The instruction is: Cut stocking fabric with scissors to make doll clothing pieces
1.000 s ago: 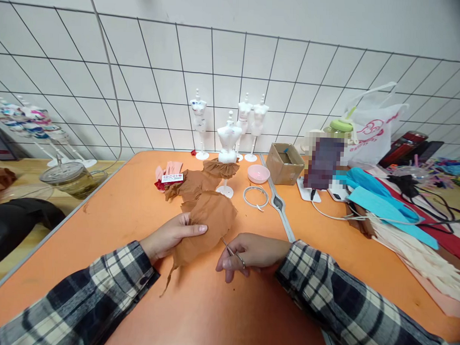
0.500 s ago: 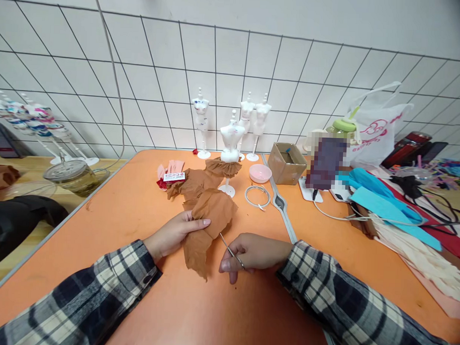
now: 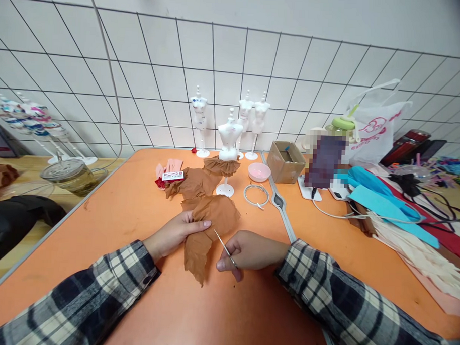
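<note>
My left hand (image 3: 177, 232) pinches a sheet of brown crepe paper (image 3: 219, 215), thumb on top; one ragged strip of it hangs down toward me. Small metal scissors (image 3: 224, 248) are in my right hand (image 3: 246, 251), fingers closed round the handles. Their blades point up and left, with the tips at the paper's lower edge by my left thumb. Just beyond stands a white mini dress form (image 3: 230, 137) with a gathered brown paper skirt (image 3: 221, 166) at its waist. More crumpled brown paper (image 3: 195, 181) lies left of its base.
A pink bowl (image 3: 259, 172), a wire coil (image 3: 256, 195) and a cardboard box (image 3: 286, 162) sit right of the form. Several other dress forms (image 3: 199, 113) stand along the wall. A phone (image 3: 326, 160) and coloured paper strips (image 3: 394, 216) with cables lie at the right.
My right hand and the scissors have shifted slightly left, the blade tips now further along the paper. The sheet's right part has tilted and flattened a little. My left hand keeps its hold.
</note>
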Action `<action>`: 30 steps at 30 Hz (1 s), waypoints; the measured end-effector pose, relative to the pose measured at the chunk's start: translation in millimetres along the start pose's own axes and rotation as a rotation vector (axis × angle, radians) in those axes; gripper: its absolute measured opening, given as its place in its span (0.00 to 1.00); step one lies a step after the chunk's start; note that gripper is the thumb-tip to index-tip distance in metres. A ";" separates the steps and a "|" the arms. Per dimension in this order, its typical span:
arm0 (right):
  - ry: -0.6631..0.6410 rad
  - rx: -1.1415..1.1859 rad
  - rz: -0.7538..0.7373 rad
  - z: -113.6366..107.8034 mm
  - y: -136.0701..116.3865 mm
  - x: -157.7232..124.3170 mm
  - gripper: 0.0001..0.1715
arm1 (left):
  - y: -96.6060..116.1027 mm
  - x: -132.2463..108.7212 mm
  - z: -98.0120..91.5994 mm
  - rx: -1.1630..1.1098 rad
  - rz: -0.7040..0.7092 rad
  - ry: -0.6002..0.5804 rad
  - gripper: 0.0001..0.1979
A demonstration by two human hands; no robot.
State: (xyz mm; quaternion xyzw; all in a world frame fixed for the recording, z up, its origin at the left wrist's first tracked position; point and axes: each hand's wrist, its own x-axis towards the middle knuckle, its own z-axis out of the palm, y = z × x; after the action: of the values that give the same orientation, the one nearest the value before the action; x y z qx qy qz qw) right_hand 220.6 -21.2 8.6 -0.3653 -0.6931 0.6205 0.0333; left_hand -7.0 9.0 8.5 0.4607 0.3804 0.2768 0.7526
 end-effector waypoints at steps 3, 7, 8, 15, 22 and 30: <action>0.006 0.039 0.009 0.6 2.6 1.6 0.25 | 2.0 -0.5 0.1 -0.005 0.007 -0.013 0.17; 0.011 0.051 0.032 0.9 1.5 0.9 0.19 | 3.4 -1.2 -0.5 0.021 -0.005 -0.027 0.18; 0.012 0.045 0.038 1.0 1.1 0.7 0.18 | 3.2 -1.4 -0.7 0.024 -0.012 -0.023 0.18; 0.025 0.008 0.069 1.3 2.0 1.5 0.22 | 1.1 -1.6 -0.4 0.048 -0.011 -0.035 0.15; -0.036 0.122 -0.004 -1.2 -6.8 -5.1 0.29 | -2.0 -0.1 -0.7 0.083 0.009 -0.065 0.15; -0.036 0.093 -0.031 -0.2 -9.7 -5.8 0.30 | -3.0 0.2 1.1 0.097 0.061 -0.078 0.15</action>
State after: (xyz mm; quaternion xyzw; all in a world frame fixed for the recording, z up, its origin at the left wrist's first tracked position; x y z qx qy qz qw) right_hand 220.4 -23.9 19.6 -0.3412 -0.6697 0.6579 0.0471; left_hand -5.7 7.4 6.1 0.5183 0.3495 0.2630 0.7349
